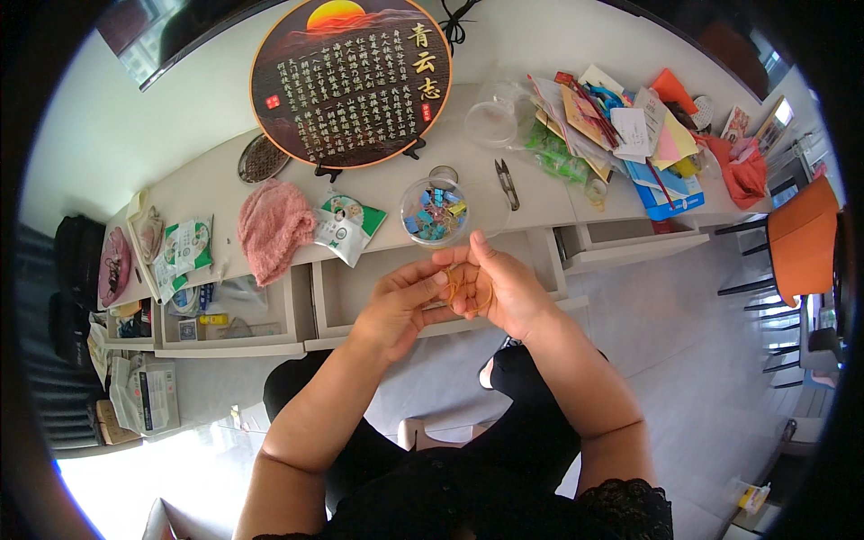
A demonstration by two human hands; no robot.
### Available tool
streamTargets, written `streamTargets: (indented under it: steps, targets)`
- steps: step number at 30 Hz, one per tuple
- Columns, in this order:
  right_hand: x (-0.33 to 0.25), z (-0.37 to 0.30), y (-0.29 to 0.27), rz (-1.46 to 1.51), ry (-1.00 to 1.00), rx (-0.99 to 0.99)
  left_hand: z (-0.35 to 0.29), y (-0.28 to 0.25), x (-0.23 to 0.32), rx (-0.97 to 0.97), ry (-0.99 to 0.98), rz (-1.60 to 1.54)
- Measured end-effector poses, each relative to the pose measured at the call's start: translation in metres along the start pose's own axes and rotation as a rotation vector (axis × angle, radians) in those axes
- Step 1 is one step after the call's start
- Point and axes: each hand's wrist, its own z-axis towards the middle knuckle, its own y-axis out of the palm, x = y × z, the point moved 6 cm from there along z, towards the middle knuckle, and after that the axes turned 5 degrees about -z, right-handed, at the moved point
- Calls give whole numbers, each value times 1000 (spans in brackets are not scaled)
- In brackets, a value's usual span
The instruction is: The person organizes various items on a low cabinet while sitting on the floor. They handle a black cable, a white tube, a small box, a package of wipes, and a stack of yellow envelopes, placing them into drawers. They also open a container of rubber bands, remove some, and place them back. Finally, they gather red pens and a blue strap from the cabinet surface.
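Both hands meet above the open drawer at the desk's front edge. Thin yellow rubber bands (pixel 490 295) run between them, some looping over the right palm. My left hand (pixel 396 306) pinches part of the bands between thumb and fingertips. Palm upward, my right hand (pixel 513 292) keeps its fingers curled around the bands, its thumb raised. How many bands there are cannot be made out. Just beyond the fingers, a clear round tub (pixel 411 200) holds small blue clip-like pieces, a yellow one and some thin tangled bits. Dark thread snips (pixel 507 184) lie to its right.
Drawers (pixel 351 335) stand open along the front. A round dark plaque (pixel 351 90) rises behind, beside a pink fluffy cloth (pixel 274 231) and a green-white packet (pixel 349 229). Papers and bags crowd the right, near a blue box (pixel 666 193). An orange chair (pixel 796 238) stands far right.
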Motion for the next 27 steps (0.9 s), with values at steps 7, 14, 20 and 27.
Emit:
streamTargets:
  steps: [7, 14, 20, 27]
  targets:
    - [6, 3, 4, -101, -13, -90, 2, -25, -6, -46, -102, -66]
    - [9, 10, -15, -187, -25, 114, 4, -35, 1, 53, 80, 51]
    - [12, 11, -12, -144, -15, 131, 5, -24, 4, 24, 220, 349]
    - [15, 12, -29, 33, -20, 211, 2, -31, 8, 152, 275, 81]
